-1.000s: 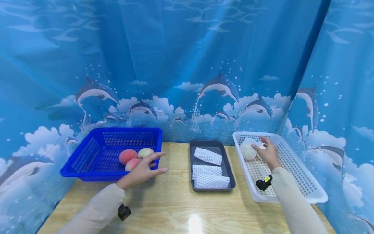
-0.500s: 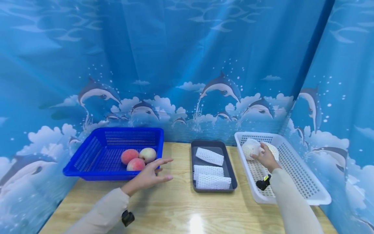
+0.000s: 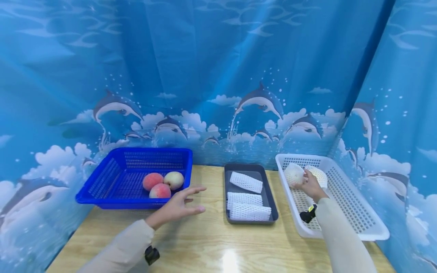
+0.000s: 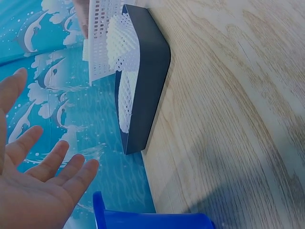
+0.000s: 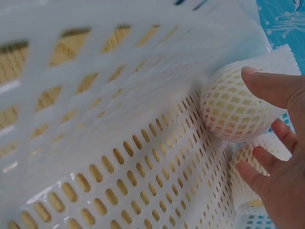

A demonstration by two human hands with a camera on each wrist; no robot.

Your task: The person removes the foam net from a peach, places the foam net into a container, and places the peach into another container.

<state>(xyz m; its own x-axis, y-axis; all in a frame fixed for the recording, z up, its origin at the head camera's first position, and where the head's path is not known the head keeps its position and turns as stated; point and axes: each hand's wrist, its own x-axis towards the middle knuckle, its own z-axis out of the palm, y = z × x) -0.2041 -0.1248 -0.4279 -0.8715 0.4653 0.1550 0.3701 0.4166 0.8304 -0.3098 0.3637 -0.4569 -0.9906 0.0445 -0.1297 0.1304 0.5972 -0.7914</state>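
Head-camera view of a person in pale sleeves at a wood-grain worktop [image 3: 201,246], before a blue curtain [image 3: 191,76] printed with leaping dolphins. At right of the frame, the right hand [image 3: 312,187] reaches into a white perforated basket [image 3: 346,197]. Its thumb and fingers are parted beside a first wrapped fruit [image 3: 293,174], near the basket's upper-left corner. In the right wrist view the thumb overlaps this fruit, and yellow and pink show through its white foam mesh; whether the hand touches it cannot be told. A second wrapped fruit [image 3: 316,175] lies just to its right, partly behind the fingers.

The left hand [image 3: 175,207], left of the frame's lower centre, hangs above the worktop with fingers spread, near the lower-right corner of a blue basket [image 3: 129,204]. That basket, at left, holds three bare fruits in a cluster: two pinkish-red peaches [image 3: 152,181] and one pale fruit [image 3: 173,180] with a pink blush at its lower edge hard to make out. Between the baskets stands a dark grey tray [image 3: 247,169] with three white foam sleeves [image 3: 246,182]; the lower two overlap.
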